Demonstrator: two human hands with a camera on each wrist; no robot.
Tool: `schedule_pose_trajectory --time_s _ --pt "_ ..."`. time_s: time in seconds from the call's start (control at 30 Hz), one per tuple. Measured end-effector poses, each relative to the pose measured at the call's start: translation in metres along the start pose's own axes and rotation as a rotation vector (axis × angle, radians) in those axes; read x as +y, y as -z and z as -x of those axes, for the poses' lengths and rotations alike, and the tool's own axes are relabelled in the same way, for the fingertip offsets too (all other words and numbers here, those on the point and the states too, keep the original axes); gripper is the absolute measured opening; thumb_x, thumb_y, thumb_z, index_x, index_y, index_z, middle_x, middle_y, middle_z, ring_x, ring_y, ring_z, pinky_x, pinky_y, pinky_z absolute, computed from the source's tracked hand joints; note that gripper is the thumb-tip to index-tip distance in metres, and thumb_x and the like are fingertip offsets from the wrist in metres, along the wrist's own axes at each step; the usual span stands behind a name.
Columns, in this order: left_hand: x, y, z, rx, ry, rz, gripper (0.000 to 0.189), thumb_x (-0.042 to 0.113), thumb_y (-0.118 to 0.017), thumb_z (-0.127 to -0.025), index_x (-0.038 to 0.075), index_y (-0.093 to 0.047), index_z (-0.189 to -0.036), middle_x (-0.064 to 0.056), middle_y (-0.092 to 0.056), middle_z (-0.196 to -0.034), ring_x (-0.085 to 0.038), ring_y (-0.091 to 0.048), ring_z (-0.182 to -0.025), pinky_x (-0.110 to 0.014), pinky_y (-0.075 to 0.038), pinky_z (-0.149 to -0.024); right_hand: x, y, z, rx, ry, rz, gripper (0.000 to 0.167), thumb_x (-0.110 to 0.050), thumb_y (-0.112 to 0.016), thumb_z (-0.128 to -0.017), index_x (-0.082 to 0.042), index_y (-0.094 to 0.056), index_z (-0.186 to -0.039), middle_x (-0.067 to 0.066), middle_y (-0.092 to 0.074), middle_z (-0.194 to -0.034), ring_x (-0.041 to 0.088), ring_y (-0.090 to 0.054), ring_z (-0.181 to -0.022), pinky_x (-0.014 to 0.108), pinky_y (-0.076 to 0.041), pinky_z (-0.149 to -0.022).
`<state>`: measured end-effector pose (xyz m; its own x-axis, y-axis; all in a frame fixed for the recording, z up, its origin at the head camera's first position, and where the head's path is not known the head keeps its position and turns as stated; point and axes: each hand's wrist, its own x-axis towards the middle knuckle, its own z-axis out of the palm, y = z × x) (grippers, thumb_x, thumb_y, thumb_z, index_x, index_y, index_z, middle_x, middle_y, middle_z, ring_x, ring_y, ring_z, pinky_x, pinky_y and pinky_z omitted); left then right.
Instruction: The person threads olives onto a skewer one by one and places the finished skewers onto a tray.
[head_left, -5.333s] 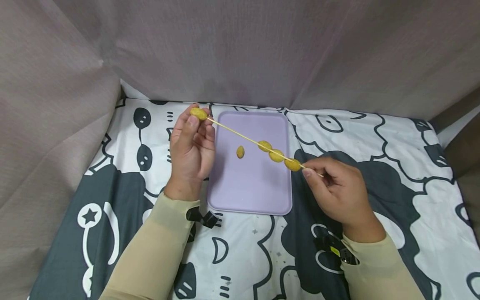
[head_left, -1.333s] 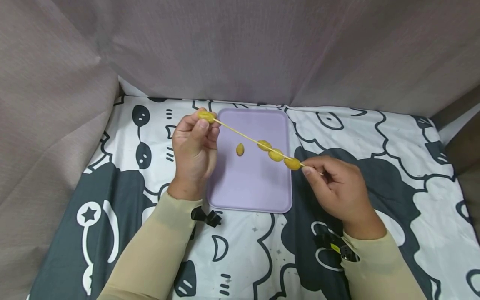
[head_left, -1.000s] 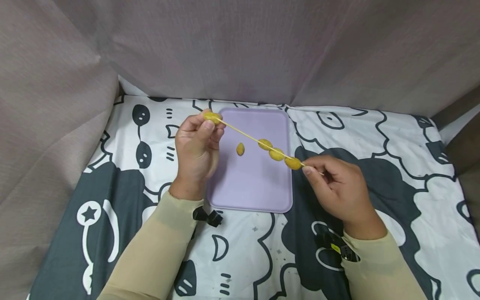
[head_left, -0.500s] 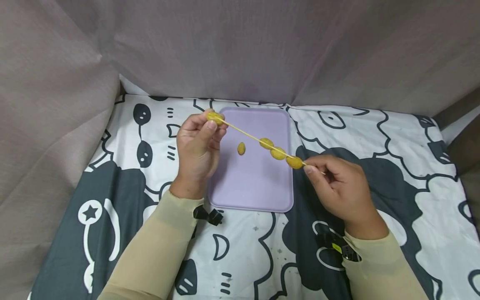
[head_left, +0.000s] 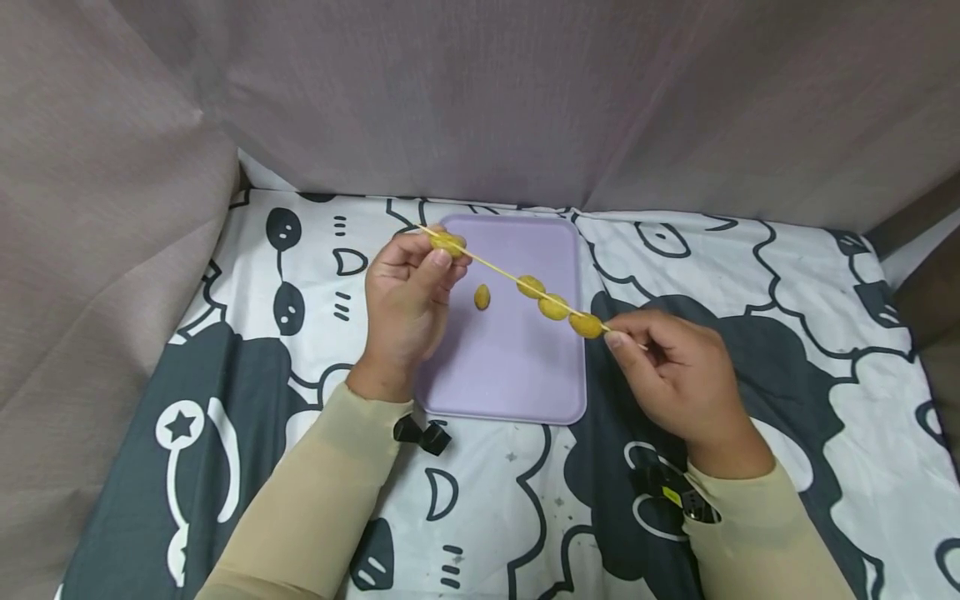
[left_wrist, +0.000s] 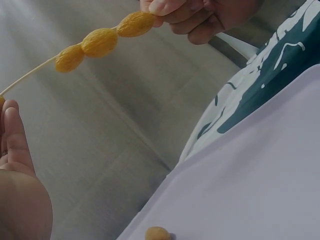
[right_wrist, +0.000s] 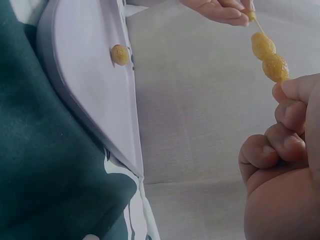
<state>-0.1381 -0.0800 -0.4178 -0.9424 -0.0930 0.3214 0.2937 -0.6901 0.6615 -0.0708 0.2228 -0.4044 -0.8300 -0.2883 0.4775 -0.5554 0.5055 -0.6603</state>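
My right hand pinches the lower end of a thin wooden skewer, which slants up to the left above the tray. Close to those fingers, three wrinkled yellow oval fruits are threaded side by side; in the left wrist view they form a row. My left hand pinches a fourth such fruit on the skewer's upper part, and the tip pokes out beyond it. A bare stretch of stick separates it from the three. One loose yellow fruit lies on the lilac tray.
The tray sits on a black-and-white cartoon-print cloth. Behind it and at the left hangs a grey-brown fabric curtain. Both wrists carry small black cameras.
My left hand has moved right and slightly down, sliding its fruit along the skewer, and the tip now shows past it. My right hand and the three fruits have hardly moved.
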Motion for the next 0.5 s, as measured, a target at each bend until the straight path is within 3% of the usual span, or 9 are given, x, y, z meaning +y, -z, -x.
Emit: schedule_pose_trajectory --time_s 0.27,0.5 --pt "-0.0007 -0.0064 0.0057 -0.015 0.047 -0.020 0.036 -0.017 -0.056 -0.103 0.012 -0.077 -0.107 -0.004 -0.083 -0.108 -0.013 -0.081 -0.093 -0.022 -0.068 -0.088 0.0006 -0.0010 0.0006 -0.002 -0.007 0.002 0.023 0.014 -0.081 -0.090 -0.003 -0.079 -0.105 -0.006 -0.055 -0.073 0.002 -0.041 -0.059 0.016 -0.035 -0.050" --pt "-0.0022 -0.0086 0.0083 -0.048 0.075 -0.043 0.041 -0.019 -0.052 -0.101 0.013 -0.077 -0.107 -0.003 -0.083 -0.109 -0.012 -0.082 -0.095 -0.022 -0.069 -0.089 0.0009 -0.0011 0.0012 -0.007 -0.020 0.009 0.022 0.013 -0.082 -0.090 -0.003 -0.079 -0.105 -0.007 -0.055 -0.073 0.002 -0.041 -0.059 0.017 -0.034 -0.050"
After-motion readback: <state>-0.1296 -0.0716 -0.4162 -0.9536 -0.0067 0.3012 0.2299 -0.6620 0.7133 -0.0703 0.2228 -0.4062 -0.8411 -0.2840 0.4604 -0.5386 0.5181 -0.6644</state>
